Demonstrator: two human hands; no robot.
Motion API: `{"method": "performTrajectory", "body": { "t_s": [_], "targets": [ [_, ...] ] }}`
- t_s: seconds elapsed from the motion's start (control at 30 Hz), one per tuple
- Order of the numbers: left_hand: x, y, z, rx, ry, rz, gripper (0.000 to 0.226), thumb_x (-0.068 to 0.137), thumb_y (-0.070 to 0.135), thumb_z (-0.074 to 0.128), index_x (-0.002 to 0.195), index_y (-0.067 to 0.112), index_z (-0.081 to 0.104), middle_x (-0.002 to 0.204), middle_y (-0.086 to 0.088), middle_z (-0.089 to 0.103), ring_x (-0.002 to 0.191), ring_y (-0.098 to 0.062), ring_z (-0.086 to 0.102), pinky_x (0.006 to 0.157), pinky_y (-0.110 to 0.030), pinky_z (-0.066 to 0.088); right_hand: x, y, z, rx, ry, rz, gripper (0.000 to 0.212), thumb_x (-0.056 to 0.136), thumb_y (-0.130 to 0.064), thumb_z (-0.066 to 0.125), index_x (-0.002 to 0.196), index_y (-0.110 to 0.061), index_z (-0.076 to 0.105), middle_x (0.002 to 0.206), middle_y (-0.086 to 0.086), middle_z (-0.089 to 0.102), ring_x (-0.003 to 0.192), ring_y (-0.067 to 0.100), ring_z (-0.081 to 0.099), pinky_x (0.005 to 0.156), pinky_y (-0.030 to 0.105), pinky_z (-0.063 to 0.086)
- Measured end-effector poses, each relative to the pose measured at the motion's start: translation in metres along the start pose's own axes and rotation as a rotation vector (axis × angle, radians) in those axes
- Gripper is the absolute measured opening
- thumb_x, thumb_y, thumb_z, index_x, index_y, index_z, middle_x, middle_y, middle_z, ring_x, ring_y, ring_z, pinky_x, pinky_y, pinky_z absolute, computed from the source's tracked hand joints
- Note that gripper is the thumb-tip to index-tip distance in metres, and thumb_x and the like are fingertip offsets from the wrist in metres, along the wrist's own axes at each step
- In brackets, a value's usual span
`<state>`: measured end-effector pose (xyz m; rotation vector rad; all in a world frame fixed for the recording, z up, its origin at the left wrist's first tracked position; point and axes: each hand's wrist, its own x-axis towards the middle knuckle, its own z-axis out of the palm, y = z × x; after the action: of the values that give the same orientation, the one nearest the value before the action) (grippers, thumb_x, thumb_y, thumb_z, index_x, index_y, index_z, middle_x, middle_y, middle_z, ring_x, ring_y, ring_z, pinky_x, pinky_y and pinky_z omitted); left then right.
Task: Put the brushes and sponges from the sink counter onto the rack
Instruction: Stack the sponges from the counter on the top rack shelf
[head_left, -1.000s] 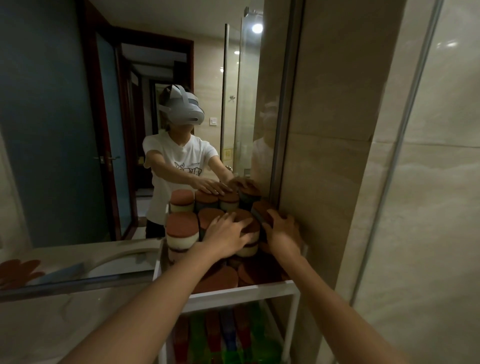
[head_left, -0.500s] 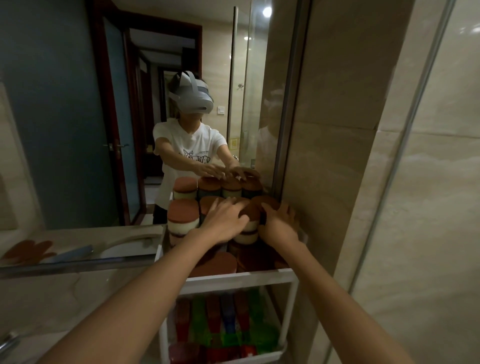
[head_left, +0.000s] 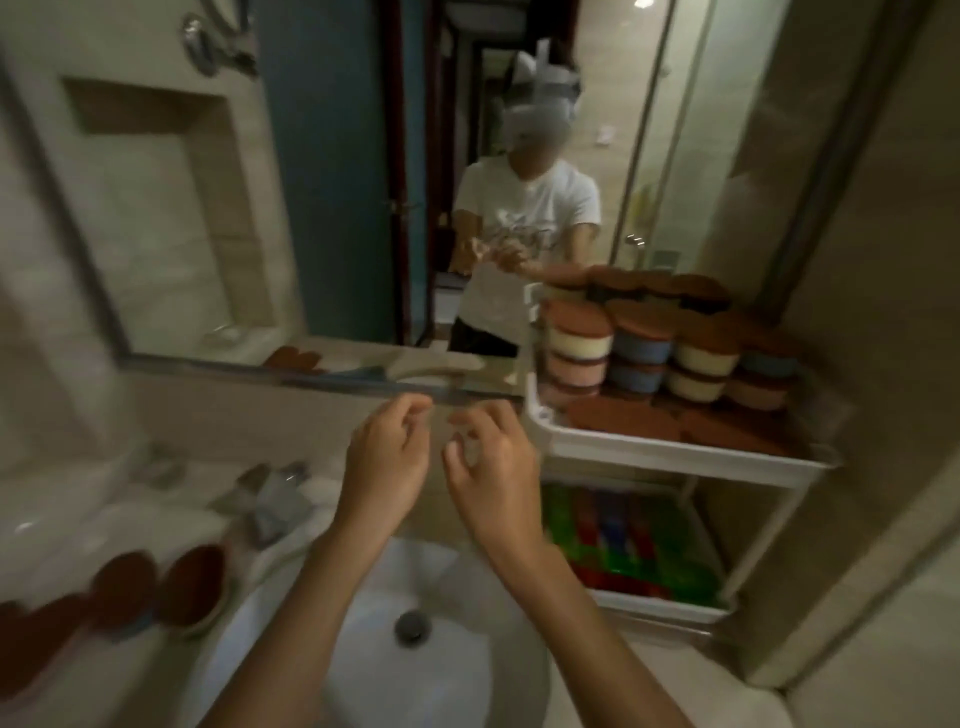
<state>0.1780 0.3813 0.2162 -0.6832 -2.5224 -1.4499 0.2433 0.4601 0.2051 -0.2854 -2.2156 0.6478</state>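
Sponges (head_left: 649, 353) stacked two high, filling top tier of rack (head_left: 675, 449) right of sink (head_left: 415, 675); blurred coloured items (head_left: 623, 540) in lower tier. Loose sponges (head_left: 124, 587) lined on surface (head_left: 67, 499) left of sink. Left hand (head_left: 384, 467), right hand (head_left: 493, 478) over sink, loosely curled, empty.

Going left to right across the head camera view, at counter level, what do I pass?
counter sponges → faucet → left hand → right hand → white rack, loaded with stacked sponges
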Motion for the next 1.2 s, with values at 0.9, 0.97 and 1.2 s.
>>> {"method": "performTrajectory", "body": {
  "t_s": [0.9,0.97,1.2],
  "targets": [
    [-0.057,-0.41,-0.213,0.583,-0.493,-0.605,0.053,0.097,0.021,0.04,0.146,0.011,0.026,0.159,-0.016,0.0,0.148,-0.031,-0.002,0.117,-0.044,0.018,-0.117,-0.121,0.382,-0.376,-1.121,0.412,0.061,0.094,-0.033,0.046,0.147,-0.03,0.015,0.157,0.016,0.002,0.142,0.039,0.012,0.113,0.054,0.023],
    [-0.061,-0.416,-0.209,0.631,-0.465,-0.556,0.052,0.096,0.024,0.043,0.144,0.012,0.029,0.158,-0.017,0.007,0.148,-0.031,0.002,0.116,-0.044,0.021,-0.119,-0.118,0.387,-0.368,-1.093,0.437,0.056,0.094,-0.036,0.044,0.145,-0.029,0.021,0.156,0.017,0.004,0.141,0.04,0.013,0.112,0.054,0.024],
    [-0.079,-0.425,-0.2,0.717,-0.404,-0.534,0.062,0.09,0.043,0.051,0.139,0.01,0.03,0.144,-0.016,0.034,0.133,-0.029,0.036,0.108,-0.036,0.034,-0.138,-0.12,0.393,-0.465,-0.998,0.407,0.048,0.089,-0.035,0.054,0.133,-0.02,0.04,0.143,0.02,0.034,0.136,0.041,0.023,0.114,0.053,0.02]
  ]
}}
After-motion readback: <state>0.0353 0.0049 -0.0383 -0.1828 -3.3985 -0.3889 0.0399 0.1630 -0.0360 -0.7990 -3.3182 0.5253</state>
